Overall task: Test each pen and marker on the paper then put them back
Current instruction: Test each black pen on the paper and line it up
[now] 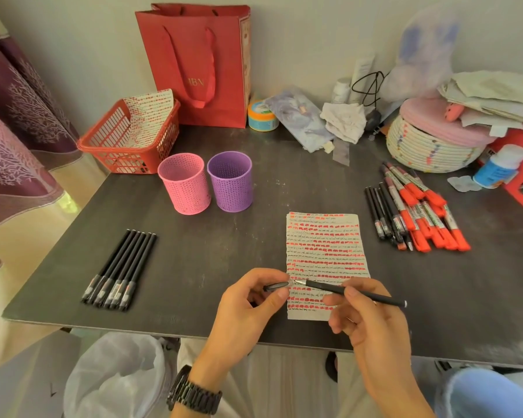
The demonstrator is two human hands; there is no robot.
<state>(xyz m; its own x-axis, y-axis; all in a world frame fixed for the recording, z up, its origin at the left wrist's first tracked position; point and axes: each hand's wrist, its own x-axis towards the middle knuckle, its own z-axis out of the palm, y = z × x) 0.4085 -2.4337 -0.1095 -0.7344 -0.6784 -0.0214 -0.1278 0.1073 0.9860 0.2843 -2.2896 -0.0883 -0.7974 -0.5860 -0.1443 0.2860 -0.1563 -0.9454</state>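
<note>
Left hand [248, 309] pinched pen cap [276, 286]. Right hand [372, 324] fingers [335, 302] pinched black pen [323, 286] mid-barrel, nib bare, over 6 o'clock end of test paper [323, 245]. Pen likely light, stiff, smooth: grip nearer nib. Paper thin, might slide on worktop [209, 251].

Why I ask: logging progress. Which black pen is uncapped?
The pen held in the right hand; the left hand pinches its cap. The row at left lies capped.
</note>
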